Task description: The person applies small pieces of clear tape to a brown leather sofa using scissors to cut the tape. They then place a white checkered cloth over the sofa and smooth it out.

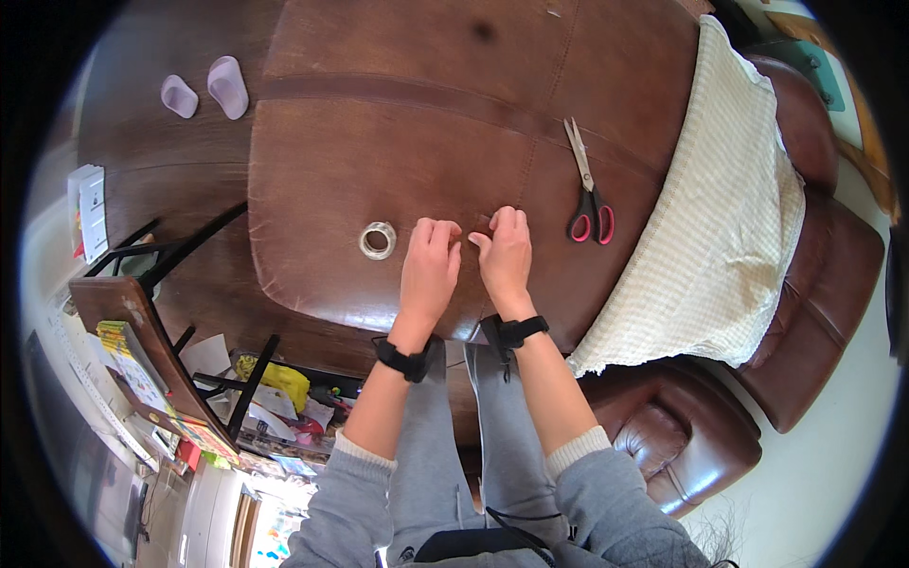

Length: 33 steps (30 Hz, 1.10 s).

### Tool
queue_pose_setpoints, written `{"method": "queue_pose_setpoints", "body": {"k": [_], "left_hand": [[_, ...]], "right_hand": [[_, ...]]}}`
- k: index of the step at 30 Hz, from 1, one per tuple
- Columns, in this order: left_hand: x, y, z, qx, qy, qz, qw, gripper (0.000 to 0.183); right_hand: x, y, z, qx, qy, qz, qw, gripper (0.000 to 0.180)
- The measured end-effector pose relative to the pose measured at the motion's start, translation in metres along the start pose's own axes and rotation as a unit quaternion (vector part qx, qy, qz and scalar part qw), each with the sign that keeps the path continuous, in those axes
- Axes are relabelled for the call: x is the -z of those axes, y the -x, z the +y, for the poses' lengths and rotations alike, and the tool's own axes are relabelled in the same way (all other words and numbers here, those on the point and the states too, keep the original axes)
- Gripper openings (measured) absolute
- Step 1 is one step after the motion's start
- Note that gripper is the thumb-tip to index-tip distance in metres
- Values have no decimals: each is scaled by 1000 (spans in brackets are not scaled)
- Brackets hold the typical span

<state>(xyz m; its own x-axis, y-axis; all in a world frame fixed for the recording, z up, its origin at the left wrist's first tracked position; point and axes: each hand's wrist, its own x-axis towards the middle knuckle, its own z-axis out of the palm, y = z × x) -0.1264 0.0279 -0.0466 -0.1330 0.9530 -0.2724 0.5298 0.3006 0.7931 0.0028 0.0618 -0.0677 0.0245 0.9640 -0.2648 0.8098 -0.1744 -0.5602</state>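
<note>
Both hands are over a brown leather seat (319, 170). Just right of a roll of clear tape (377, 241) is my left hand (430, 266), its fingers curled. Across a small gap, my right hand (506, 252) has its thumb pointing towards the left one. A small dark sliver shows by the right fingertips; whether either hand holds anything is too small to tell. Scissors (588, 188) with black and red handles lie to the right, their narrow blades pointing away from me and slightly parted.
A cream checked cloth (717, 227) drapes over the seat's right side. Pink slippers (227, 87) rest on the wooden floor at the upper left. A small wooden table (135, 298) with black legs bears books, and a box of papers (284, 419) sits beside it.
</note>
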Motion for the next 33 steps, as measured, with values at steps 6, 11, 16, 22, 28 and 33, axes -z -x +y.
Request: {"method": "queue_pose_setpoints", "body": {"k": [6, 11, 16, 22, 28, 33], "left_hand": [[54, 18, -32, 54, -158, 147, 975, 88], [65, 14, -54, 49, -167, 46, 984, 60], [103, 22, -49, 25, -85, 164, 982, 54], [335, 93, -135, 235, -242, 387, 858, 50], [447, 164, -274, 338, -334, 357, 804, 56], [445, 212, -361, 433, -324, 387, 747, 73]], "right_hand": [[5, -2, 0, -13, -6, -23, 1000, 39], [11, -10, 10, -19, -73, -123, 990, 50], [-6, -12, 23, 9, 0, -36, 999, 38], [-2, -11, 24, 44, 42, -54, 997, 42], [5, -21, 14, -45, -1, -85, 995, 29], [-8, -16, 11, -66, 52, -15, 996, 35]]}}
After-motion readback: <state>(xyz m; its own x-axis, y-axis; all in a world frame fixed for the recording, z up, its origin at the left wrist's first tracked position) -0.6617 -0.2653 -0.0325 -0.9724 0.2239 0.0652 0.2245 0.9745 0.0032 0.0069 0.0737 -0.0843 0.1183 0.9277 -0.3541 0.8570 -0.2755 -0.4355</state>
